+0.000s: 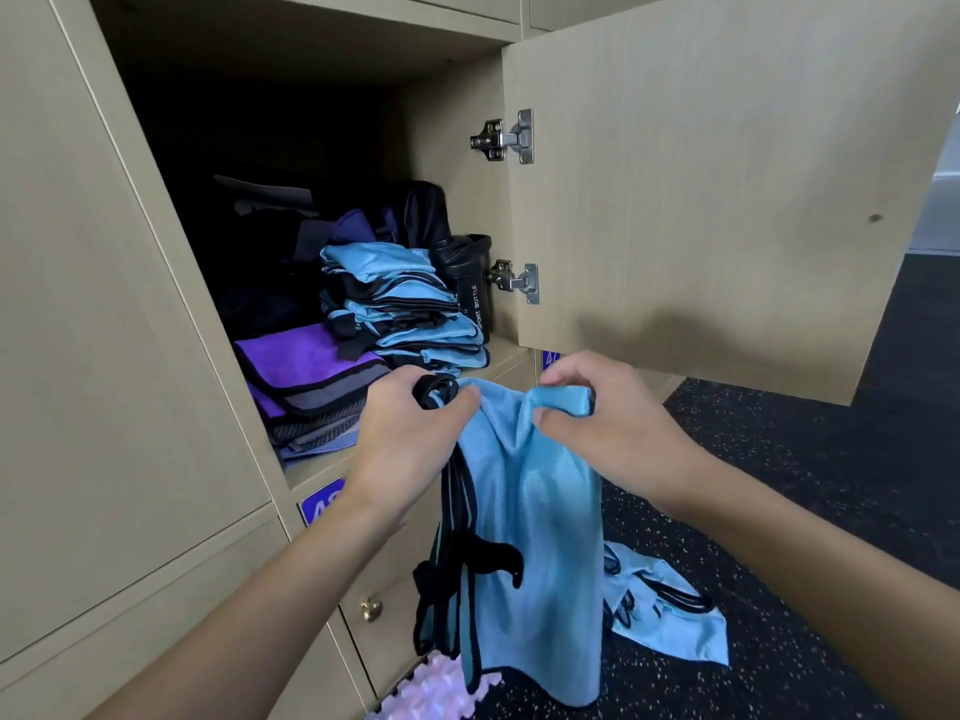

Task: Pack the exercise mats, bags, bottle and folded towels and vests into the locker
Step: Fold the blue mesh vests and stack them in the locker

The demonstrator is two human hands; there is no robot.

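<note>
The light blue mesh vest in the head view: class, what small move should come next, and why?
Probably bring the hands together to fold the light blue mesh vest in half. The left hand and right hand each grip its top edge, it hangs unfolded, and the stack of folded blue vests in the wooden locker shows how it should go in.

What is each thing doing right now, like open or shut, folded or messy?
Locker door: open.
Held vest: unfolded, hanging from both hands.
Left hand: grips the vest's black trim.
Right hand: pinches the vest's blue cloth.
Vest stack: folded, on the locker shelf.
Purple towels: folded, stacked beside the vests.
Bottle: upright, inside the locker.
Floor vest: crumpled, not yet packed.
</note>
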